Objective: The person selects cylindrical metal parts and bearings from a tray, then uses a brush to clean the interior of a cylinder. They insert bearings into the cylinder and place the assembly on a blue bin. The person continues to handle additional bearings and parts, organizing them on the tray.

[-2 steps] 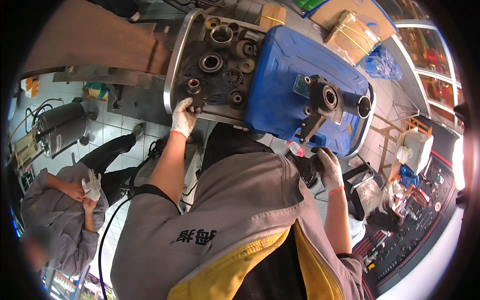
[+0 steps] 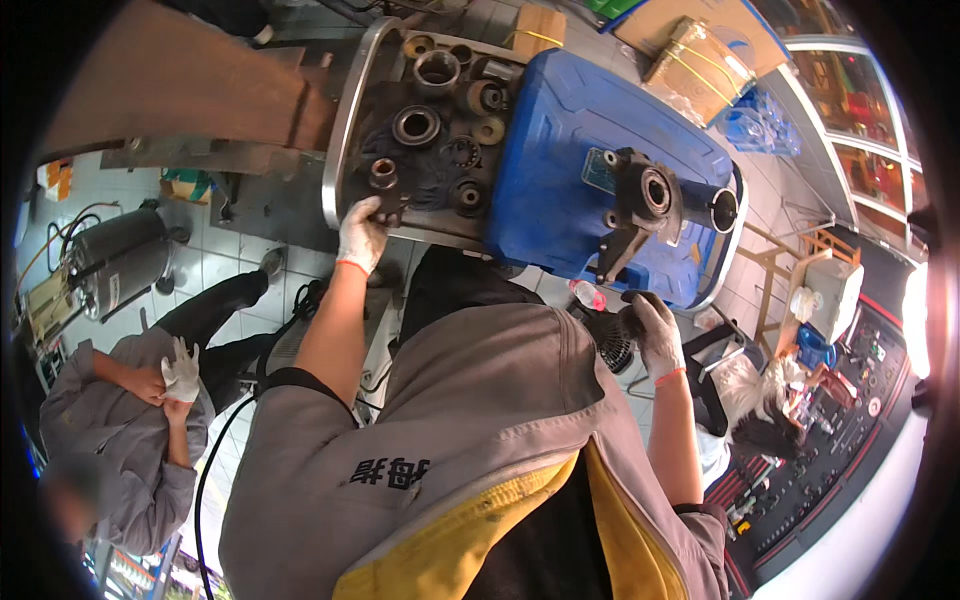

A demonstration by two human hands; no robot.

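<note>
My left hand (image 2: 362, 236), in a white glove, is at the near left edge of a metal tray (image 2: 333, 190). Its fingers are closed at a small dark piece (image 2: 390, 208), too dim to name. Just beyond them a small ring-topped metal part (image 2: 383, 173) stands on the tray. My right hand (image 2: 657, 338), gloved with dark-soiled fingers, is low in front of a blue plastic case (image 2: 555, 150); its fingers are curled and what they hold, if anything, is hidden. A black ribbed round object (image 2: 612, 345) is beside it. A dark metal housing with a tube (image 2: 652, 190) rests on the case.
Several bearings and rings, among them a large bearing (image 2: 416, 126) and a metal sleeve (image 2: 436, 72), lie on the tray. A rusty plate (image 2: 180, 75) is at far left. Another person (image 2: 130, 430) sits at left, a cardboard box (image 2: 700, 70) is at far right.
The whole view has shifted slightly. Both my hands keep the same places. The other person's gloved fingers, at left, are spread a little more.
</note>
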